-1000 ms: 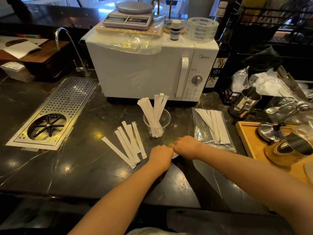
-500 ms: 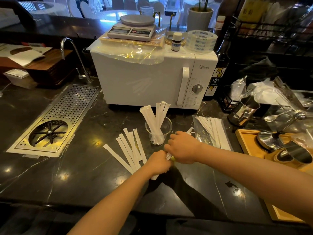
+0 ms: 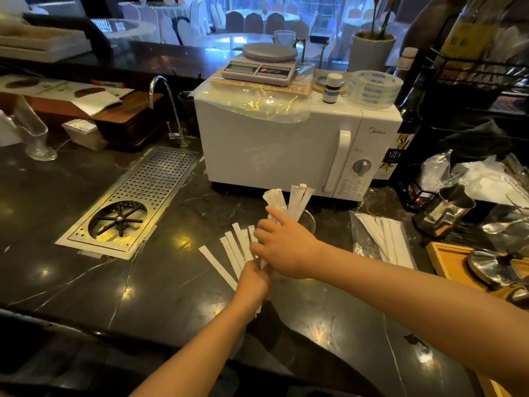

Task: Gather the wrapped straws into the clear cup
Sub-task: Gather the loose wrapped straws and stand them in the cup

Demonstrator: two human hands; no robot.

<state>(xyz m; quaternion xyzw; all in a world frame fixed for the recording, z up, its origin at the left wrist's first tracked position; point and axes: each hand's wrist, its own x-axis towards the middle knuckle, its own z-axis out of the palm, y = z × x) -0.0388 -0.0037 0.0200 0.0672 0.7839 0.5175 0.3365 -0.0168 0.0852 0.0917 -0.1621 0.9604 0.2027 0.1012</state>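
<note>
Hands meet over the dark counter (image 3: pixel 160 285), both closed on one small bundle of wrapped straws (image 3: pixel 262 264); the left hand (image 3: pixel 254 282) grips its near, lower end, the right hand (image 3: pixel 282 242) wraps its upper part, fingers curled round it; how many straws are in the bundle cannot be told. Long axis of the bundle runs from near and slightly left, by the left hand, up and away toward the clear cup (image 3: pixel 307 222); the far tip is hidden behind the right hand. The cup stands just beyond the right hand, in front of the microwave (image 3: pixel 274 150), upright and already holding several straws (image 3: pixel 297 197) that fan out of its mouth; the right hand is the nearer to it. Judgement: the bundle must be tipped toward vertical and lowered into the mouth. Loose straws (image 3: pixel 229 253) lie flat left of the hands, roughly parallel, long axes running near-right to far-left; more lie on a clear bag (image 3: pixel 363 247) to the right.
</note>
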